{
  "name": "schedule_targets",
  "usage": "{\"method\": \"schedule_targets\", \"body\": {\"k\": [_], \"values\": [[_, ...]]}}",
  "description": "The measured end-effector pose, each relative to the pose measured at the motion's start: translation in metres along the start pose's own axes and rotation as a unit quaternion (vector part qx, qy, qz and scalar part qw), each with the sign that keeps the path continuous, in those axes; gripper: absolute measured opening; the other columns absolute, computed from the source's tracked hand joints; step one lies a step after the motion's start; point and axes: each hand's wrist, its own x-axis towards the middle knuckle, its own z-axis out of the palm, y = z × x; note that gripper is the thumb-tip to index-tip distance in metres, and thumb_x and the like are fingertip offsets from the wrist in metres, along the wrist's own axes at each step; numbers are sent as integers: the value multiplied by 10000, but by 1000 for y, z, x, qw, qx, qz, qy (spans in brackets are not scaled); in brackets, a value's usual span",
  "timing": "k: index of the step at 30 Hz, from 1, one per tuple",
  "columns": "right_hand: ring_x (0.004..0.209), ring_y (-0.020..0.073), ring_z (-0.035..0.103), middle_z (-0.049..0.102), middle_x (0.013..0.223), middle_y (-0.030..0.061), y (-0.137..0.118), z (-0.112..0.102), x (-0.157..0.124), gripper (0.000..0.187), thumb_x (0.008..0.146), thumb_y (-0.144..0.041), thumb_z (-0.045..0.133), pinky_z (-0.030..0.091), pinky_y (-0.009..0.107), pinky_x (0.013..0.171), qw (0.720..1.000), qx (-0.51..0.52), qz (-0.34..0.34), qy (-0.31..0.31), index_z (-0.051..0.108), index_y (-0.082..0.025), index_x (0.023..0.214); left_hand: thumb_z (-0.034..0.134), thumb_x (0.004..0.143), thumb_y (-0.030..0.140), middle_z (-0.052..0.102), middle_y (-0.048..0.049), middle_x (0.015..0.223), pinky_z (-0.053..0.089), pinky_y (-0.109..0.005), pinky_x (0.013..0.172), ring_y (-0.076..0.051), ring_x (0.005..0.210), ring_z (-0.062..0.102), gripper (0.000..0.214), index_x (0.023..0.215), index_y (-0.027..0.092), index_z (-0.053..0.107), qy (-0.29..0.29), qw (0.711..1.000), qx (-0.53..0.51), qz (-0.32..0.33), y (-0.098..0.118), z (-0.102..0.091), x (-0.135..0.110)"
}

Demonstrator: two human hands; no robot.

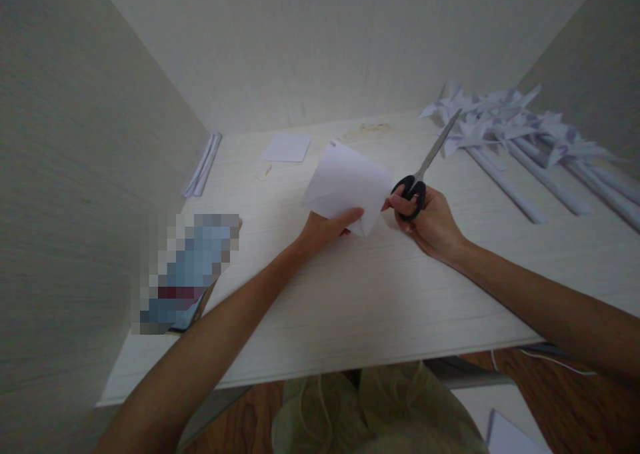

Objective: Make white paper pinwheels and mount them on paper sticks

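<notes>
My left hand (330, 229) grips a square sheet of white paper (345, 177) by its near edge, thumb on top and fingers underneath. A small dark mark shows at the sheet's far corner. In my right hand (434, 222) is a pair of scissors (425, 164) with black handles, its blades together and pointing away to the upper right. The right fingertips are close to the sheet's right corner; whether they touch it I cannot tell.
Several paper pinwheels (505, 124) with rolled paper sticks (547, 174) lie at the back right. A flat paper square (287, 148) lies at the back, rolled paper (203, 165) along the left wall. A blurred phone-like object (193, 274) is at the left. Walls enclose three sides of the table (340, 327).
</notes>
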Motion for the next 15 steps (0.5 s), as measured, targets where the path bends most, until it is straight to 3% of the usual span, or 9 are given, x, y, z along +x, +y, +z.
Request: {"method": "schedule_targets", "body": {"k": [8, 15], "values": [[374, 34, 447, 631, 652, -6, 0, 4, -9, 258, 534, -233, 730, 356, 161, 315, 990, -79, 8, -114, 517, -158, 658, 622, 625, 281, 517, 26, 488, 364, -186, 382, -65, 389, 437, 173, 564, 157, 517, 30, 999, 27, 28, 2, 0, 0], [431, 52, 476, 583, 569, -30, 2, 4, -9, 202, 522, -167, 723, 364, 160, 361, 983, -132, -18, -129, 556, -154, 635, 626, 627, 304, 545, 19, 505, 388, -196, 396, -81, 410, 471, 171, 592, 161, 540, 14, 998, 44, 30, -4, 1, 2]]}}
